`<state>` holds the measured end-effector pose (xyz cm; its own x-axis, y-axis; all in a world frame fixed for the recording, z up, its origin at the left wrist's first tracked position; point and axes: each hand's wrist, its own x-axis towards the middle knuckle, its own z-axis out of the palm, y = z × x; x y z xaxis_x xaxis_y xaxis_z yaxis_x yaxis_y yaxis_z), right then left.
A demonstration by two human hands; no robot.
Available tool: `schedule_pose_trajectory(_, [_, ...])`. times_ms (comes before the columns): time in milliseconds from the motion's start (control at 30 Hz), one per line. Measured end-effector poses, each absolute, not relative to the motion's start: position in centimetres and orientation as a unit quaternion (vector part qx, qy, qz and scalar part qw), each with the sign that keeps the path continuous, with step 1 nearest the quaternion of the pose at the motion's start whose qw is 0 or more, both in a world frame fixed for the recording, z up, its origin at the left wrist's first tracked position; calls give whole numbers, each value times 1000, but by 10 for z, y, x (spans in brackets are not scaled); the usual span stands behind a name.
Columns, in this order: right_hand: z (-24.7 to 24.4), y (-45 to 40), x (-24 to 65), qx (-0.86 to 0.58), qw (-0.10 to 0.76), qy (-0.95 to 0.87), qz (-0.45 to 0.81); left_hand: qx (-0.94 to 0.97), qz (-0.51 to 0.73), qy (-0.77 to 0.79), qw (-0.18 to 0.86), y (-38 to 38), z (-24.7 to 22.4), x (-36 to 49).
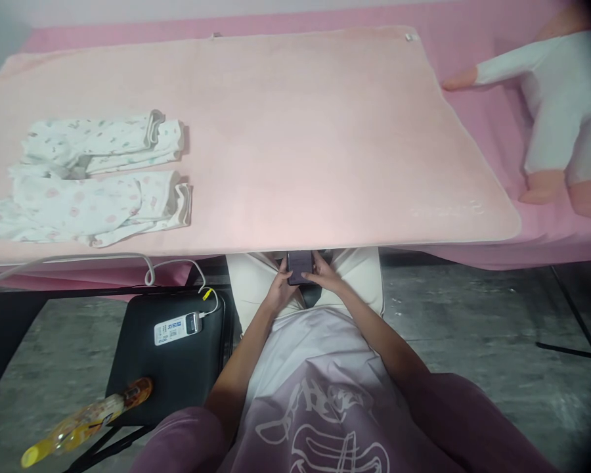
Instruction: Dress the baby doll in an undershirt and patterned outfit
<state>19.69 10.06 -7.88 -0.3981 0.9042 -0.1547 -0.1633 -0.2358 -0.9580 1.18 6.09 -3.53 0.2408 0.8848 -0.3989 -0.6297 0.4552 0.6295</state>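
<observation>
Low in my lap, just under the table's front edge, I hold a dark smartphone between both hands. My left hand grips its left side, fingers wrapped round behind it. On the other side my right hand is closed on the phone, its thumb lying over the lower part of the screen. The phone's top end sits at the table edge. What its screen shows is too dark to read.
A pink blanket covers the table. Folded baby clothes lie at left, a dressed doll at right. A black stool beside me bears a cabled white power bank and a drink bottle.
</observation>
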Motion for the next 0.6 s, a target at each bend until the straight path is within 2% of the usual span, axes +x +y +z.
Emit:
schedule_pose_trajectory(267, [-78,99,191,-419,401,-466,668,165,495,396,756,62,-34,16])
schedule_pose_trajectory(600, [-62,100,196,-377,405,-465,692,181,497,431,731,66,-34,19])
